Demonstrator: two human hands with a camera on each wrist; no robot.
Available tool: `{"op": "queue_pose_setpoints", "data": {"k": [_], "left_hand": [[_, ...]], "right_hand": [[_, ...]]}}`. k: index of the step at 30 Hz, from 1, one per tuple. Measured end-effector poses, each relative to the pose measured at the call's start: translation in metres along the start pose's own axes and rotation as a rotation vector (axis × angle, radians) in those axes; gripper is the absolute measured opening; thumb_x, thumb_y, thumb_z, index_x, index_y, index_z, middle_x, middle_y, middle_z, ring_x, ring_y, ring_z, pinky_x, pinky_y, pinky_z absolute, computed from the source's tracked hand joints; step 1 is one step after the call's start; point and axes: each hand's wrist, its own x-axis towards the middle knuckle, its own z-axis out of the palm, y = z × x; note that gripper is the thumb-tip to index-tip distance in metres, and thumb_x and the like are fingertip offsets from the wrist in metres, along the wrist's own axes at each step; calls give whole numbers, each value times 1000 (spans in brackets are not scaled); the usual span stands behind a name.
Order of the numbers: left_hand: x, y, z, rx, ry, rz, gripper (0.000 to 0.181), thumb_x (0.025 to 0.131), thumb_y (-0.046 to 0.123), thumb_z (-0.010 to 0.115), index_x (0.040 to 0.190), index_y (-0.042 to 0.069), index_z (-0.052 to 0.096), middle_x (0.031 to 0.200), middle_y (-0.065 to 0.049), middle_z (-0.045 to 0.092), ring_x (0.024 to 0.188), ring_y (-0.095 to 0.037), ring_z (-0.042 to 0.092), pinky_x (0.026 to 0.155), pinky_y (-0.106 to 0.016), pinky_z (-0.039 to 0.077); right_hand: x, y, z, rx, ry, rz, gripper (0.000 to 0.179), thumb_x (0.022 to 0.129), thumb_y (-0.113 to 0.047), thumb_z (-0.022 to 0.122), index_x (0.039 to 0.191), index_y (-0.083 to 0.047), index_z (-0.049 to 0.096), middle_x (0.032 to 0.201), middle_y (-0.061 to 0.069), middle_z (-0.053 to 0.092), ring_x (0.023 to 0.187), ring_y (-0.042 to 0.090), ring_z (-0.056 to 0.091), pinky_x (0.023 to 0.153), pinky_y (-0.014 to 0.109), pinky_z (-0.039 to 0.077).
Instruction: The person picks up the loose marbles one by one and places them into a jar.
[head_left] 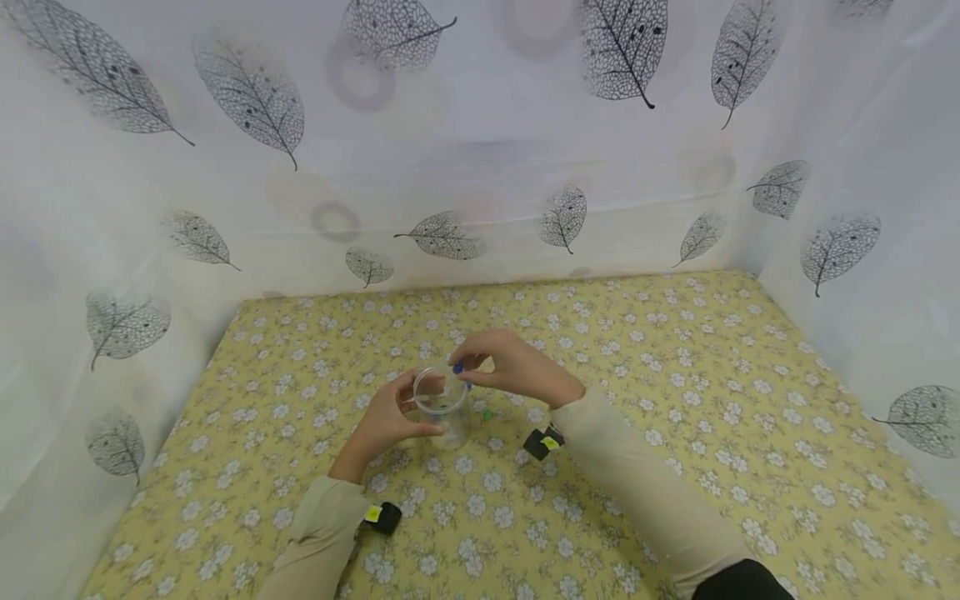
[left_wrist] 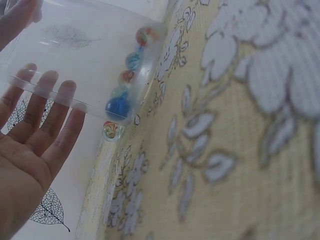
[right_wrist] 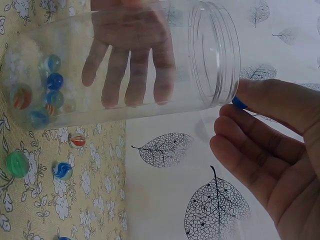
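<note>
Clear plastic forms the jar (head_left: 454, 421), which stands mouth up, or nearly so, in front of the person, its base low over the yellow floral cloth (head_left: 645, 350); whether the base touches all round, I cannot tell. The left hand (head_left: 390, 411) grips the jar's side, thumb on the near face and long, fairly straight fingers spread along the far one. At the mouth, the right hand (head_left: 513, 365) pinches a blue marble (right_wrist: 239, 103) between thumb and forefinger, just beside the rim (right_wrist: 231, 60); its other fingers are bent and hold nothing.

Several marbles lie together at the bottom of the jar: a dark blue one (right_wrist: 55, 81), a red-streaked one (right_wrist: 21, 96) and some pale blue ones (right_wrist: 39, 117) among them. Outside, near the jar on the cloth, are a green marble (right_wrist: 18, 164), a red and clear marble (right_wrist: 78, 141) and a blue-swirled marble (right_wrist: 63, 171); a further blue piece (right_wrist: 64, 238) is cut off by the lower edge of the right wrist view.

Beige sleeves (head_left: 637, 492) cover both arms, with a black box (head_left: 386, 518) at each wrist. Behind the cloth hangs a white sheet (head_left: 487, 175) printed with dark leaves.
</note>
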Motion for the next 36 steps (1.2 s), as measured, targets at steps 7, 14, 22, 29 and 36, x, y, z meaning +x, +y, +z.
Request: {"op": "queue_pose_setpoints", "data": {"k": [7,14,22,29,36], "left_hand": [[1,-2,0,13,8,3,71,75,8,79,136,5,44,130,-20,55,120,-38,52,100,-50,46],[2,-3,1,10,9,5,72,75,9,79,137,4,43,130,-22,54,120,-39,52,100,-51,46],[2,0,1,7,6,16,69,74,10,79,135,7,47,130,-23,54,119,-39,53,100,-53,45],[2,-1,1,4,5,19,68,74,10,80,134,9,48,131,-22,54,119,-38,53,101,-53,45],[1,-4,1,2,7,8,68,73,12,81,134,11,49,131,-20,55,119,-37,53,101,-51,45]], "right_hand": [[2,-1,-2,-7,-9,-5,20,87,-10,67,107,-7,69,99,3,69,86,11,65,78,32,58],[2,-2,-4,-20,-24,-13,21,87,-10,67,108,-5,68,101,7,69,87,13,65,79,27,57],[-2,3,-12,-11,-24,55,22,88,-11,66,110,-8,67,103,4,68,89,13,65,82,27,56],[-7,13,-19,-34,-23,81,21,89,-13,65,110,-8,67,105,7,69,87,14,66,80,26,56],[-12,28,-17,-39,-40,137,18,88,-14,66,105,-8,69,101,9,69,84,14,66,78,29,57]]}}
